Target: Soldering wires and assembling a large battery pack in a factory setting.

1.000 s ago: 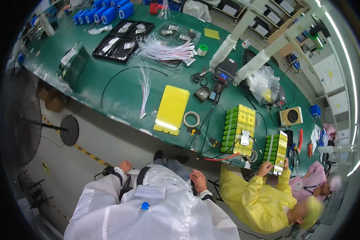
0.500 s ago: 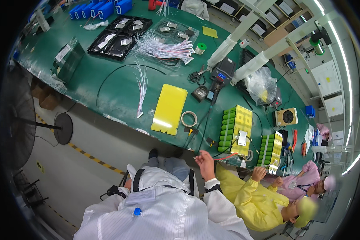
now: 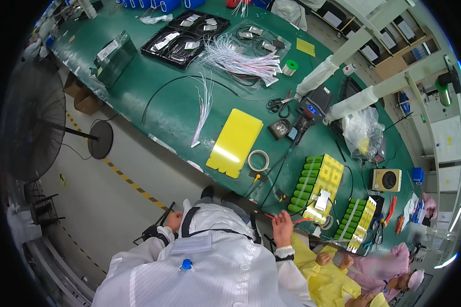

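My right hand (image 3: 283,230) is at the table's front edge, its fingers closed round a red wire (image 3: 303,220). The wire shows on both sides of the fingers and runs toward a battery pack (image 3: 312,185) of green cells with a yellow insulating sheet. A white part (image 3: 322,200) sits on that sheet. Lower down, my left hand (image 3: 174,220) is beside the chair's armrest (image 3: 151,233), away from the table; its fingers are too small and partly hidden to read. A second, smaller green-celled pack (image 3: 354,220) stands to the right.
On the green table (image 3: 179,130) lie a yellow sheet (image 3: 235,143), a tape roll (image 3: 258,160), white wire bundles (image 3: 246,64), scissors (image 3: 278,105) and a soldering station (image 3: 315,105). A person in yellow (image 3: 317,276) works at right. A floor fan (image 3: 101,139) stands left.
The view has swung, so the table's things sit further right and lower. My left hand now shows more fully by the armrest. My right hand still holds the red wire.
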Demonstrator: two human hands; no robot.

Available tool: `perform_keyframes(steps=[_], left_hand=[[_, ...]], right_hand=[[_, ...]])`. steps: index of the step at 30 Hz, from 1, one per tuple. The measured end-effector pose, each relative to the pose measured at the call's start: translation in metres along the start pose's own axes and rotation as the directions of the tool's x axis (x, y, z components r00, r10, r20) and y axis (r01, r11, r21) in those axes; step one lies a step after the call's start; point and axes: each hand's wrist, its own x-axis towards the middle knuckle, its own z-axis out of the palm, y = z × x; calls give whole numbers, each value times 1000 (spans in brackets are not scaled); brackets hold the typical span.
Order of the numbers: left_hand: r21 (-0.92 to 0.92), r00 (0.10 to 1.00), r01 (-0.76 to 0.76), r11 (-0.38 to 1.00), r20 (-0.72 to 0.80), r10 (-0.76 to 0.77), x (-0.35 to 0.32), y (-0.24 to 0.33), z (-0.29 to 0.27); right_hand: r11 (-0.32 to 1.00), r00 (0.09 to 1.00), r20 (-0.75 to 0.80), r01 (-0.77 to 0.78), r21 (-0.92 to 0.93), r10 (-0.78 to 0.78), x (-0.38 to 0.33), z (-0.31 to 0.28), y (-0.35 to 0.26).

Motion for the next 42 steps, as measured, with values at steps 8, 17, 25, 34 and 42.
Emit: perform_keyframes(steps=[8,17,25,34,42], left_hand=[[66,922,-378,924,-66,382,19,223,-26],[392,757,-594,702,-23,653,78,317,44],[440,961,-128,889,-167,221,107,331,63],[439,915,-392,809,91,394,166,292,56],[-130,897,69,989,441,-5,146,331,32]], right_hand=[[977,978,20,-208,-42,209,-20,-97,-44],[850,954,67,-226,-476,291,-8,-63,-39],[832,882,429,83,-548,194,19,33,-9],[704,887,270,-82,-705,374,74,147,44],[642,992,71,-14,-766,106,76,198,81]])
